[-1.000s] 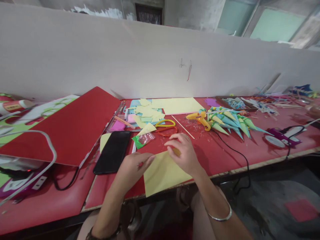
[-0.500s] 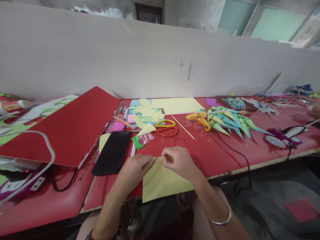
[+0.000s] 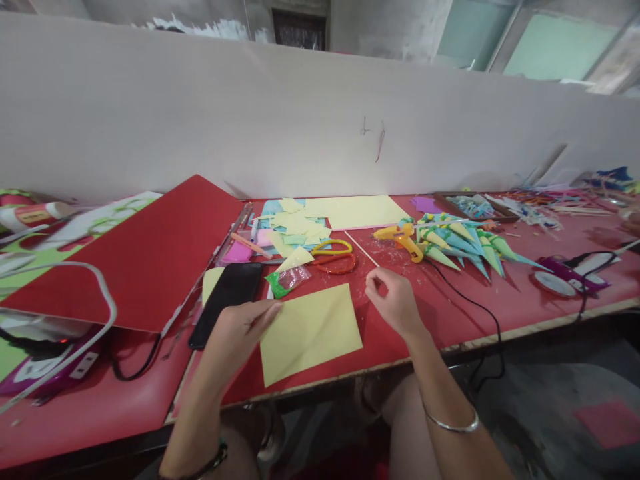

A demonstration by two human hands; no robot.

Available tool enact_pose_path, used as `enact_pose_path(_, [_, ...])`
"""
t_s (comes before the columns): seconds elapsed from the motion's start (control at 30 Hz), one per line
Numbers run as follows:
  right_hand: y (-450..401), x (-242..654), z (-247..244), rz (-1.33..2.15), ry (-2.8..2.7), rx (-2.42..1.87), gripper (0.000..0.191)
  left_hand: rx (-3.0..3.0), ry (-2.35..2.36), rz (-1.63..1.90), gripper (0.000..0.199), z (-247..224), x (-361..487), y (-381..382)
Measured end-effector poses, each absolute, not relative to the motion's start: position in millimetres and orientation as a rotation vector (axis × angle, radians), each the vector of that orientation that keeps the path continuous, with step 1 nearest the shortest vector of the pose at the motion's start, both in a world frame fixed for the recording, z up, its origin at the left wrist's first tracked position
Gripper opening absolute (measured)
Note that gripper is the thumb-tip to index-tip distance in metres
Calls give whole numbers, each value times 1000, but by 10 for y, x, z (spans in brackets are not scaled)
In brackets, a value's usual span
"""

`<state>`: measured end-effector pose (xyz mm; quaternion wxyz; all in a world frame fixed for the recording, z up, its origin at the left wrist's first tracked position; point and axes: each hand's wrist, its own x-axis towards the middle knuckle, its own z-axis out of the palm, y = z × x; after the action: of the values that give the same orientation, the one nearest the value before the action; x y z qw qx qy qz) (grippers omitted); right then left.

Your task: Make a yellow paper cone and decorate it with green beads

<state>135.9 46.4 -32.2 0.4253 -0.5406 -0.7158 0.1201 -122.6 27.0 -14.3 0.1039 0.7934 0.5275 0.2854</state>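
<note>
A rectangular sheet of yellow paper (image 3: 313, 333) lies at the table's near edge. My left hand (image 3: 243, 333) pinches its upper left corner between thumb and fingers. My right hand (image 3: 397, 303), off the paper to the right, has thumb and forefinger closed at the near end of a thin pale stick (image 3: 361, 248); the fingers cover that end. Beyond the paper are scissors (image 3: 334, 248) with yellow and red handles and a small green and clear plastic packet (image 3: 289, 280). A black phone (image 3: 227, 300) lies beside my left hand, partly behind it.
A yellow glue gun (image 3: 400, 239) lies beside several blue, green and yellow paper cones (image 3: 465, 241), its cord crossing the table. Paper scraps (image 3: 295, 223) and a pale yellow sheet (image 3: 365, 212) lie at the back. A large red board (image 3: 145, 260) leans at left.
My right hand has left the yellow paper and moved right to the stick's near end. The paper has shifted left and lies flatter, with my left hand still on its corner.
</note>
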Motion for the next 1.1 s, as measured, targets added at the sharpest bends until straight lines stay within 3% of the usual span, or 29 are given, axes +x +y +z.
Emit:
enact_pose_path(0.23, [370,1117,-283,664,-2046,-1071,18,2727,1494,861,29,-186,-1148,326])
enact_pose_path(0.37, [320,975,-329,599,-2160,-1120,21,3069,1409,870,18,-196,-975,322])
enact_pose_path(0.43, [302,920,-346,562,-2184,-1129,20,3118,1339,815,22,-209,-887,301])
enact_pose_path(0.73, [305,981,-265,787,-2056,-1016,25,3184,1399,976,26,-185,-859,261])
enact_pose_path(1.1, [376,1351,-210,845,-1865,-1066,21,2843,1701,1079,21,-163,-1238,315])
